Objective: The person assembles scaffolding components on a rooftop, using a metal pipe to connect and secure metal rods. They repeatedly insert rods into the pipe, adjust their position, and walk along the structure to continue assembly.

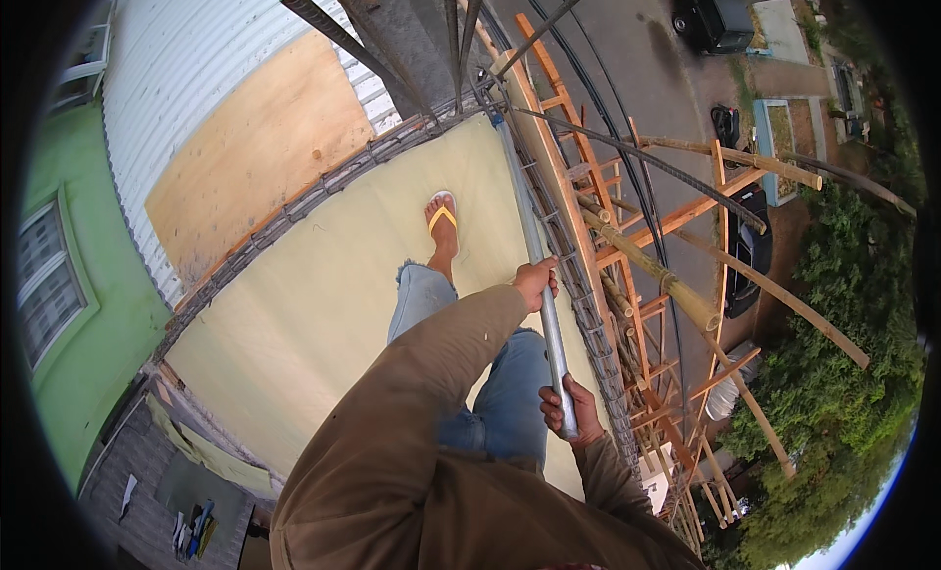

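Brown sleeves fill the lower part of the view, both of them mine, and from them my two hands reach out to a long grey metal pipe (542, 276). My right hand (571, 410) is curled around the near end of the pipe, fingers wrapped shut over it from below, with the end of the pipe poking just past my palm toward my body. My left hand (535, 279) grips the same pipe farther along, fingers closed over the top of it, thumb side toward me. From my hands the pipe runs away from me, up the view, along the right edge of the pale yellow slab (314, 305) I stand on, and its far end reaches the slab's corner, where a cluster of dark rebar rods (412, 50) rises. Between my hands the pipe passes over my blue jeans (510, 394). My foot in a yellow flip-flop (442, 217) is planted on the slab just left of the pipe, beyond my left hand. A cage of tied rebar (588, 315) borders the slab just right of the pipe, and outside it stands scaffolding of wooden planks and bamboo poles (676, 296). Far below to the right lie a street and a dark parked car (747, 261); to the left are a corrugated metal wall with a plywood sheet (250, 148) and a green building (69, 305).
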`<state>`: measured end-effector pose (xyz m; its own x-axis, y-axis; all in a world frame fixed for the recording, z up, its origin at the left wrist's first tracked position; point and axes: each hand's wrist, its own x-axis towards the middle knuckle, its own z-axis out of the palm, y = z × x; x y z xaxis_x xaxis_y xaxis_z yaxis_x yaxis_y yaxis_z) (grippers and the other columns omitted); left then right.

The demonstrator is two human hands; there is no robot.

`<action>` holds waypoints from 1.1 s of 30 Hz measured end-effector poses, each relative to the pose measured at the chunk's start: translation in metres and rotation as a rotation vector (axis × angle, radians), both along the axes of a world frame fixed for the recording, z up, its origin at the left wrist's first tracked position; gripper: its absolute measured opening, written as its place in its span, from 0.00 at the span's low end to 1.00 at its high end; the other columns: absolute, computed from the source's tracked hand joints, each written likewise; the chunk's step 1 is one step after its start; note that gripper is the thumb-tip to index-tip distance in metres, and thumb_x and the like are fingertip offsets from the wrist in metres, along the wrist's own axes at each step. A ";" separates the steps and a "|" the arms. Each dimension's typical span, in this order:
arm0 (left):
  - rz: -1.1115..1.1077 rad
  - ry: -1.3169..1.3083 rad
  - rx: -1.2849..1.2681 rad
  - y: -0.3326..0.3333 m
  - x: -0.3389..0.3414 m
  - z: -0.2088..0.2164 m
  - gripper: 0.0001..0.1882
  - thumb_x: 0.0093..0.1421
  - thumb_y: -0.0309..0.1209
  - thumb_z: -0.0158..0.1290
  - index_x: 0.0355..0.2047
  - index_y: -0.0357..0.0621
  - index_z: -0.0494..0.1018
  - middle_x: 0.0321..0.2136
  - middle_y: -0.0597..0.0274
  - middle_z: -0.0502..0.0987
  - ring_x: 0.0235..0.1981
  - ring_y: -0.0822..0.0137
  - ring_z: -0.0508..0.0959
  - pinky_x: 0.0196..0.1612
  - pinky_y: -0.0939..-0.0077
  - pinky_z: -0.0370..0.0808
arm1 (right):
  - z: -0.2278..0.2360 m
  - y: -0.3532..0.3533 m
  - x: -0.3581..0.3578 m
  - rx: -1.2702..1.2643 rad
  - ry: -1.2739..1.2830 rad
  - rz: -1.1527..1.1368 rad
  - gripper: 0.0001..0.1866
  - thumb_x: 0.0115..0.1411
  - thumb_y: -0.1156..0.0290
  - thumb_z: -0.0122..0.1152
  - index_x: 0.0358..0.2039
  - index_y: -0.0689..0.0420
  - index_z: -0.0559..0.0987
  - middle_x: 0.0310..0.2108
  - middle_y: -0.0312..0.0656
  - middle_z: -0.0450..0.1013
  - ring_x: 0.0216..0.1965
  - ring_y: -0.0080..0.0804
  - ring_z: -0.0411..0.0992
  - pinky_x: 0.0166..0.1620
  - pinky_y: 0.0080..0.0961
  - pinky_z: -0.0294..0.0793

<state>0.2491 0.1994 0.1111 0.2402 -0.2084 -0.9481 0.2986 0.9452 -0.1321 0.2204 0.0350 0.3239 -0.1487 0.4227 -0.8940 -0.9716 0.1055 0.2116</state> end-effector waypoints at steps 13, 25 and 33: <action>0.305 -0.432 -0.244 0.088 0.006 0.107 0.19 0.66 0.43 0.55 0.23 0.50 0.64 0.18 0.71 0.67 0.19 0.73 0.71 0.27 0.79 0.75 | 0.061 0.171 0.083 -0.048 0.035 0.021 0.09 0.69 0.64 0.53 0.44 0.52 0.69 0.23 0.29 0.62 0.16 0.14 0.58 0.15 0.12 0.61; 0.329 -0.649 0.151 0.237 0.058 0.024 0.07 0.60 0.30 0.56 0.31 0.42 0.69 0.27 0.65 0.72 0.29 0.70 0.75 0.38 0.80 0.77 | 0.056 0.373 0.145 0.106 0.063 -0.512 0.05 0.66 0.71 0.53 0.32 0.56 0.71 0.22 0.32 0.66 0.18 0.19 0.66 0.20 0.17 0.69; 1.150 -0.548 0.266 0.293 0.128 0.113 0.06 0.54 0.25 0.52 0.23 0.44 0.67 0.19 0.68 0.64 0.23 0.69 0.71 0.34 0.82 0.69 | 0.003 0.464 0.173 -0.003 -0.292 -0.895 0.05 0.65 0.75 0.52 0.37 0.49 0.69 0.30 0.34 0.67 0.27 0.25 0.69 0.30 0.25 0.72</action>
<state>0.3769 0.4925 0.2245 0.5207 0.5527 -0.6506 -0.7404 0.6718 -0.0218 0.3938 0.4987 0.3268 0.4605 0.2690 -0.8459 -0.5439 0.8386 -0.0294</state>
